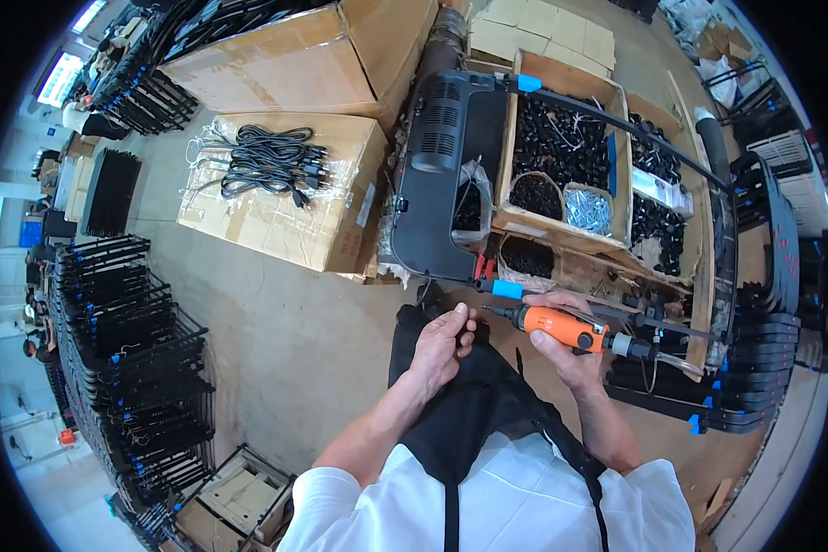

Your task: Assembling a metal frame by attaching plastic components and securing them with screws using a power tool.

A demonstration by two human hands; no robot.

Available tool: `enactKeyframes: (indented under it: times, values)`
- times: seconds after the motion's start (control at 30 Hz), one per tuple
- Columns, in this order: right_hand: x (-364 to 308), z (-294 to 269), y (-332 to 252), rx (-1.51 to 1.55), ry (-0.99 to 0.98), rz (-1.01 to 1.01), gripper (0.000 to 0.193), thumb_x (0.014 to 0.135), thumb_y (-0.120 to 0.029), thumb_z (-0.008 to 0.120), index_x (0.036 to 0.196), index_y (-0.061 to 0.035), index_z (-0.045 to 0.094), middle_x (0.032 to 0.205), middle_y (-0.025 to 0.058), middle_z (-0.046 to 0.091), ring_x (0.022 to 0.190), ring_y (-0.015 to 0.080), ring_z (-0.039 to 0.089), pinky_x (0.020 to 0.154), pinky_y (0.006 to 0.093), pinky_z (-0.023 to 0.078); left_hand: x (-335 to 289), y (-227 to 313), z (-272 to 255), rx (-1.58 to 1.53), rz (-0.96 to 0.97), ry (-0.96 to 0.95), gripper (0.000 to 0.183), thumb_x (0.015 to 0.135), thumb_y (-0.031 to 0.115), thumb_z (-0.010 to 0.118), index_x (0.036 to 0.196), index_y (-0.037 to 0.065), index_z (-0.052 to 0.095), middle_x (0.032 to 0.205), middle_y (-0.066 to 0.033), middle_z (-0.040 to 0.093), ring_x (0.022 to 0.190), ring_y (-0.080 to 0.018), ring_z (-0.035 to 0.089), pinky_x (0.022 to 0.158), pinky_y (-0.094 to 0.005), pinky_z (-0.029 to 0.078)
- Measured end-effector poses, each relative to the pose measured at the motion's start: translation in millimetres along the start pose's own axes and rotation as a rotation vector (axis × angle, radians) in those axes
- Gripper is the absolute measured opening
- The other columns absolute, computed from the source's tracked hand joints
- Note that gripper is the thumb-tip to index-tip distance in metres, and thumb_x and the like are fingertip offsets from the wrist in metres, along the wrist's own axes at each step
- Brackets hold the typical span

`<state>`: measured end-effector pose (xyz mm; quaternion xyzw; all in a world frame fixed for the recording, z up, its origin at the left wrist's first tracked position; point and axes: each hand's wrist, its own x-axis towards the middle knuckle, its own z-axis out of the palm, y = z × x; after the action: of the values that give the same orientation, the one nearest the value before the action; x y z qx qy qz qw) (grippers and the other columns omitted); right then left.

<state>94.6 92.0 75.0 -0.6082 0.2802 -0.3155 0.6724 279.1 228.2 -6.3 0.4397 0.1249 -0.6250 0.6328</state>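
In my right hand [575, 361] is an orange air screwdriver [561, 328], lying level with its bit toward the left and a hose fitting at its right end. My left hand [443, 345] is closed in a pinch just by the bit's tip; what the fingers hold, if anything, is too small to make out. Beyond both hands, a dark grey plastic housing [439, 175] with vents lies on the bench, joined to a black frame bar [616, 120]. Blue tape [508, 289] wraps the frame near the bit, beside red-tipped parts [484, 267].
A wooden tray [543, 224] under the frame holds black parts and silver screws [589, 211]. Left of it, a carton [258, 221] bears bundled black power cords [271, 158]. Stacked black frames [138, 359] stand at left, and more grey housings [745, 368] at right.
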Motion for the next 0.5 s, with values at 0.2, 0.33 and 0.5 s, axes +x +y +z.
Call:
enactKeyframes:
  times: [0.2, 0.33, 0.5]
  values:
    - [-17, -6, -6, -0.192, -0.067, -0.012, 0.054, 0.085, -0.007, 0.079, 0.133, -0.0014, 0.054, 0.127, 0.02, 0.069, 0.118, 0.0278, 0.067, 0.108, 0.0439, 0.051, 8, -9, 16, -0.119, -0.124, 0.002, 0.033, 0.108, 0.039, 0.06, 0.109, 0.007, 0.065, 0.082, 0.0024, 0.057, 0.061, -0.0061, 0.045, 0.05, -0.0219, 0.033]
    - [-24, 7, -6, -0.078, 0.022, 0.014, 0.052, 0.084, -0.007, 0.079, 0.131, -0.0017, 0.056, 0.127, 0.0193, 0.069, 0.117, 0.0267, 0.067, 0.107, 0.0425, 0.051, 10, -5, 20, -0.208, -0.198, -0.069, 0.034, 0.109, 0.039, 0.057, 0.115, 0.007, 0.063, 0.082, 0.0027, 0.054, 0.061, -0.007, 0.045, 0.05, -0.022, 0.032]
    - [-22, 12, -10, -0.176, 0.027, -0.011, 0.049, 0.084, -0.005, 0.079, 0.128, -0.0014, 0.058, 0.128, 0.018, 0.068, 0.118, 0.0256, 0.066, 0.106, 0.0414, 0.051, 15, 6, 20, -0.194, -0.274, -0.129, 0.033, 0.11, 0.039, 0.055, 0.117, 0.008, 0.063, 0.084, 0.0029, 0.054, 0.064, -0.0076, 0.045, 0.051, -0.0223, 0.034]
